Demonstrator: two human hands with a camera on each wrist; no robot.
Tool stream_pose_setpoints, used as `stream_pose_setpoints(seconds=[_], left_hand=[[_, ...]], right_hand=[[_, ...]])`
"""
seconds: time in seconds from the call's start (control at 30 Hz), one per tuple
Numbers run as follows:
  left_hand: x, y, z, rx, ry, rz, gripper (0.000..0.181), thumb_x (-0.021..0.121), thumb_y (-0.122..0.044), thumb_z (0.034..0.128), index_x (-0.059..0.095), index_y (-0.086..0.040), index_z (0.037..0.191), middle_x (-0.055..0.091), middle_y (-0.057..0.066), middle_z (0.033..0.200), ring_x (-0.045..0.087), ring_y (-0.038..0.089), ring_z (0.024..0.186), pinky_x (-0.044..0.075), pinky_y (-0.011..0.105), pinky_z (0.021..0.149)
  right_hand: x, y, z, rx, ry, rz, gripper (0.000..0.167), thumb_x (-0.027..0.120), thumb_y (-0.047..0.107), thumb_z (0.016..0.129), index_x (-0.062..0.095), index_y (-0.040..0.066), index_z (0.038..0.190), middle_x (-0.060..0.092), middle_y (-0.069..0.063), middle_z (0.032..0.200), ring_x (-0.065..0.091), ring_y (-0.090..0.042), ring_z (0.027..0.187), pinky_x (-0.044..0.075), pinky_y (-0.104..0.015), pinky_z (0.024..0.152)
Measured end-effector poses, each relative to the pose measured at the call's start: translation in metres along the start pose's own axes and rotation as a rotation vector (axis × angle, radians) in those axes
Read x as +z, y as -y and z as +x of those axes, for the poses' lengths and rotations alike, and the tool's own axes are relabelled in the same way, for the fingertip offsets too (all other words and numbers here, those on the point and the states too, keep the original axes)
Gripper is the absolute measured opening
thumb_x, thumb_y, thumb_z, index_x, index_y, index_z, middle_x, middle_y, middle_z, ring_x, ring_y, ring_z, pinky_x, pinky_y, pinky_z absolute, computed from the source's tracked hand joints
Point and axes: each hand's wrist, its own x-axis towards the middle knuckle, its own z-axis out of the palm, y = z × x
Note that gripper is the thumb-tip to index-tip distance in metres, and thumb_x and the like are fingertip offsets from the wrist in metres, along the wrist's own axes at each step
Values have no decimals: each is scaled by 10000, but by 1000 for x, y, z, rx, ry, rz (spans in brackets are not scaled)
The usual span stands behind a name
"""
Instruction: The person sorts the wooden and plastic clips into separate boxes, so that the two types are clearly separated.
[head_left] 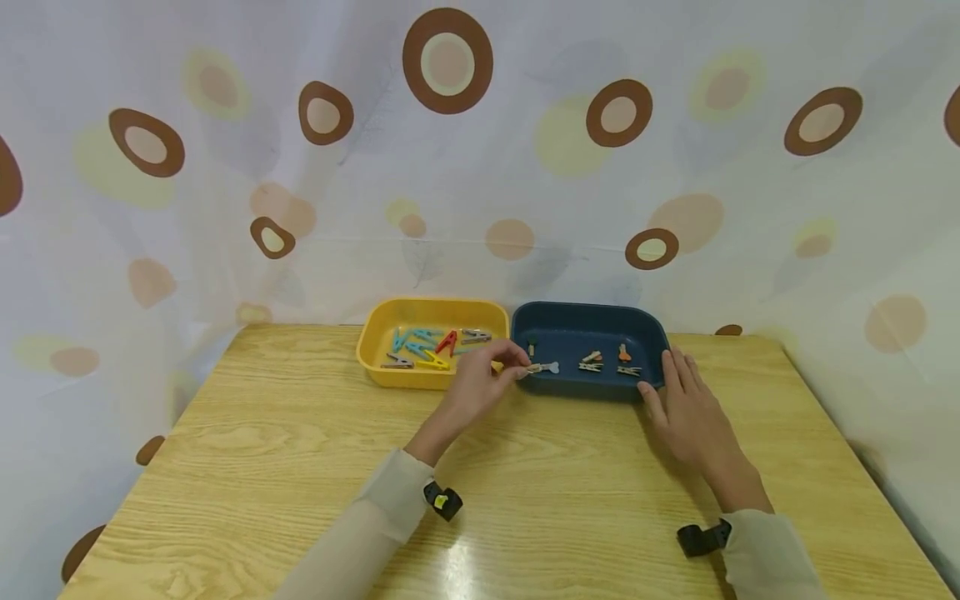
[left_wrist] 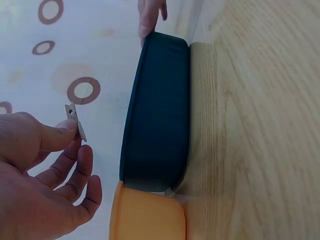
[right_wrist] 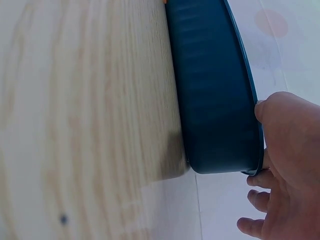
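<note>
My left hand point(head_left: 478, 383) pinches a small wooden clip point(head_left: 537, 368) between thumb and index finger, over the left front part of the dark blue tray point(head_left: 592, 389); a pale end piece shows beside it. In the left wrist view the clip point(left_wrist: 73, 118) stands out above the fingertips, the other fingers of the left hand point(left_wrist: 47, 175) loosely bent. At the tray's right front corner, my right hand point(head_left: 693, 421) touches the rim with thumb and fingers extended. Several small wooden clips point(head_left: 591, 367) lie in the blue tray, some with orange pieces.
A yellow tray point(head_left: 408, 379) stands against the blue tray's left side, holding several clips in blue, red, yellow and grey point(head_left: 447, 342). Both trays are at the back of the wooden table point(head_left: 300, 433), before a patterned cloth point(head_left: 450, 183).
</note>
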Motion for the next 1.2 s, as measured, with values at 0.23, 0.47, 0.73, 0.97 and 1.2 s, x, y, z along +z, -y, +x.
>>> stream_pose_setpoints(seconds=[0.23,0.47,0.73,0.97,1.2], left_hand=[[9,-5,23,-21,37,14,64,684,-49,988,721,-101,996,682,-3,937,611,160,814,529,217,718],[16,-5,43,-40,46,34,74,682,-48,991,730,-103,990,695,-6,948,630,126,831,543,232,761],[29,3,59,-59,35,29,80,673,-54,999,740,-98,1002,704,-1,954,640,124,862,534,221,772],[37,6,73,-42,41,66,62,683,-91,1001,745,-94,1013,710,5,952,637,130,860,526,208,757],[43,10,86,-24,55,87,67,680,-76,1000,744,-71,1019,707,27,954,632,136,857,519,192,766]], right_hand=[[1,1,-1,9,-4,10,765,338,436,1126,95,-117,1595,65,-348,1652,46,-508,1526,166,-665,1181],[5,2,-2,13,-7,14,766,336,438,1125,100,-122,1592,75,-352,1649,59,-514,1523,167,-667,1180],[6,1,-3,-4,-16,6,755,344,425,1126,121,-130,1587,101,-362,1640,93,-526,1514,179,-663,1178],[3,2,-5,-10,-18,5,747,364,404,1126,133,-142,1580,108,-373,1633,95,-533,1511,174,-659,1181],[2,2,-2,0,-17,-4,757,346,424,1126,119,-132,1586,94,-361,1642,78,-522,1518,170,-660,1182]])
